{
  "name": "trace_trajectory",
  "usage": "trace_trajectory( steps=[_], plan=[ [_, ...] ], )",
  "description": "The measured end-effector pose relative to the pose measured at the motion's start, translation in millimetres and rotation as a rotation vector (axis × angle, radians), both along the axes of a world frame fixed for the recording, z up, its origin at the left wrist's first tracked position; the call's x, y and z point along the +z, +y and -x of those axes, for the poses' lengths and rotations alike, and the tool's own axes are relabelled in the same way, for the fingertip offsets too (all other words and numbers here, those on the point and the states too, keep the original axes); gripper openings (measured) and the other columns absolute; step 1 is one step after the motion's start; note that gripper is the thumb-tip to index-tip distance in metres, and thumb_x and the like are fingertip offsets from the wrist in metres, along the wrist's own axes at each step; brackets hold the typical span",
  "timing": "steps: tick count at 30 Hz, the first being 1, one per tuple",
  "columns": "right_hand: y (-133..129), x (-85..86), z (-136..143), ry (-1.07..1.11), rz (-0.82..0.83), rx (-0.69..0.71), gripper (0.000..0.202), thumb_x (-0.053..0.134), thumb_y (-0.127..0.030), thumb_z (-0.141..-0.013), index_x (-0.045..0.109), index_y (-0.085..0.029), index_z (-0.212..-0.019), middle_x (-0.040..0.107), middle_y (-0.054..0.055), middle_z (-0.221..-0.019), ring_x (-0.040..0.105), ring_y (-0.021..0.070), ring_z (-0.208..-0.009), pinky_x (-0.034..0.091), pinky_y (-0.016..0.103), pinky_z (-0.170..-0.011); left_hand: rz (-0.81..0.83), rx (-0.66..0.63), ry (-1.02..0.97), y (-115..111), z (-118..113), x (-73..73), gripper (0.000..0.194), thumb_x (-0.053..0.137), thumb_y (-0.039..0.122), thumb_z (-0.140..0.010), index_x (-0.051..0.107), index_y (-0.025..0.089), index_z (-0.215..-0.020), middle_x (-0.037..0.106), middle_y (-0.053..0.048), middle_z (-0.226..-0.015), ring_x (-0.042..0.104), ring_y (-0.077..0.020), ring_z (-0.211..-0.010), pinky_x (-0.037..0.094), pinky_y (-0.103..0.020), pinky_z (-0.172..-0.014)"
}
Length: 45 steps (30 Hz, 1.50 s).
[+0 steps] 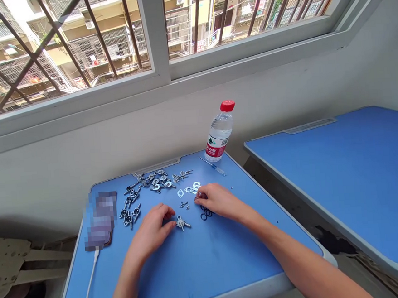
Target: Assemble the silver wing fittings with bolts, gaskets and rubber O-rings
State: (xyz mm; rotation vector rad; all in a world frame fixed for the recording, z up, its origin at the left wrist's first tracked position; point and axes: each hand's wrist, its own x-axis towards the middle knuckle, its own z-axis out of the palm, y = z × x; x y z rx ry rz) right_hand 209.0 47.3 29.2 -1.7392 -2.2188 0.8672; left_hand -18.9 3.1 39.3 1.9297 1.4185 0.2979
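My left hand (156,227) rests over the blue table with thumb and fingers apart, holding nothing. Just beyond its thumb tip lies a small metal fitting (180,223) with protruding stems. My right hand (216,200) is closed at the fingertips beside some small reddish-brown pieces (201,195); what sits between the fingers is hidden. Under that hand several black rubber rings (206,213) lie partly covered. Flat metal gaskets (188,190) are just behind its fingers, and tiny screws (185,205) lie between the two hands.
Several metal fittings (160,181) are heaped at the back, and others with black faces (127,213) stand left. A phone (101,219) with a white cable (90,283) lies at the left edge. A water bottle (218,136) and pen (213,165) are at the back right.
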Motion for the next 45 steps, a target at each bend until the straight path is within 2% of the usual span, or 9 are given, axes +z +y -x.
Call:
trace_trajectory(
  steps=[5,9,14,19,24,27,34,39,45],
  plan=[
    [-2.1,10.4,-7.5,-0.011,-0.010,0.015,0.010,0.061,-0.022,-0.085,0.066,-0.019,-0.094,0.067,0.003,-0.080,0.057,0.0169,-0.072,0.031,0.024,-0.056,-0.009,0.000,0.008,1.1,0.4,-0.4,0.014,0.052,0.024,-0.085,0.061,0.020,-0.096,0.061,-0.005,-0.098,0.058,-0.0217,-0.093,0.046,-0.033,-0.080],
    [-9.5,19.3,-14.0,-0.027,0.021,0.240,0.012,0.065,-0.017,-0.081,0.068,-0.021,-0.092,0.067,0.002,-0.087,0.058,0.0171,-0.076,0.032,0.024,-0.060,-0.017,0.006,0.016,1.4,0.6,0.2,0.015,0.052,0.024,-0.086,0.061,0.020,-0.097,0.062,-0.006,-0.100,0.059,-0.0211,-0.093,0.047,-0.033,-0.080],
    [-14.7,14.3,-10.7,-0.089,-0.001,0.333,0.015,0.065,-0.010,-0.077,0.068,-0.021,-0.088,0.067,0.004,-0.091,0.059,0.0193,-0.078,0.032,0.025,-0.059,-0.031,0.010,0.021,1.6,1.1,-0.9,0.014,0.052,0.025,-0.086,0.061,0.021,-0.097,0.063,-0.005,-0.100,0.060,-0.0205,-0.093,0.048,-0.032,-0.081],
    [-14.6,11.2,-8.4,-0.027,0.023,0.302,0.015,0.061,-0.005,-0.075,0.066,-0.019,-0.075,0.067,0.003,-0.081,0.058,0.0178,-0.072,0.032,0.025,-0.058,-0.039,0.013,0.014,1.3,1.3,-0.6,0.015,0.053,0.024,-0.086,0.062,0.020,-0.098,0.064,-0.005,-0.100,0.060,-0.0209,-0.093,0.048,-0.032,-0.080],
    [-22.1,18.5,-1.8,0.237,0.063,0.225,0.013,0.059,-0.012,-0.080,0.069,-0.019,-0.074,0.067,0.000,-0.073,0.058,0.0146,-0.069,0.037,0.023,-0.060,-0.061,0.002,0.016,0.8,-0.2,0.6,0.016,0.051,0.021,-0.087,0.063,0.020,-0.097,0.064,-0.005,-0.098,0.061,-0.0209,-0.090,0.048,-0.031,-0.077],
    [-31.0,19.0,7.4,0.340,0.087,0.240,0.014,0.059,-0.014,-0.081,0.071,-0.019,-0.076,0.068,-0.001,-0.072,0.058,0.0135,-0.068,0.039,0.022,-0.061,-0.066,-0.017,0.009,0.8,-2.3,0.2,0.015,0.051,0.019,-0.086,0.064,0.020,-0.094,0.064,-0.005,-0.095,0.060,-0.0198,-0.087,0.047,-0.030,-0.075],
    [-45.0,11.7,25.5,0.239,0.049,0.309,0.019,0.057,-0.008,-0.080,0.073,-0.020,-0.078,0.071,0.000,-0.072,0.060,0.0140,-0.066,0.038,0.023,-0.062,-0.084,-0.026,0.015,-1.1,-6.2,-0.6,0.017,0.050,0.018,-0.087,0.067,0.021,-0.089,0.065,-0.004,-0.092,0.060,-0.0200,-0.089,0.046,-0.029,-0.076],
    [-46.1,9.3,29.3,0.170,0.039,0.282,0.015,0.059,-0.012,-0.083,0.072,-0.020,-0.080,0.072,0.002,-0.076,0.062,0.0163,-0.070,0.037,0.024,-0.063,-0.093,-0.047,-0.023,-2.0,-5.9,-2.3,0.019,0.051,0.015,-0.087,0.068,0.021,-0.088,0.066,-0.004,-0.095,0.061,-0.0203,-0.092,0.046,-0.028,-0.077],
    [-44.0,4.0,29.9,0.210,0.024,0.226,0.013,0.059,-0.013,-0.084,0.069,-0.019,-0.080,0.072,0.001,-0.078,0.062,0.0160,-0.071,0.038,0.024,-0.064,-0.077,-0.060,-0.008,-0.9,-6.0,-3.3,0.022,0.048,0.017,-0.087,0.069,0.022,-0.089,0.066,-0.004,-0.096,0.061,-0.0207,-0.093,0.047,-0.028,-0.078]
  ],
)
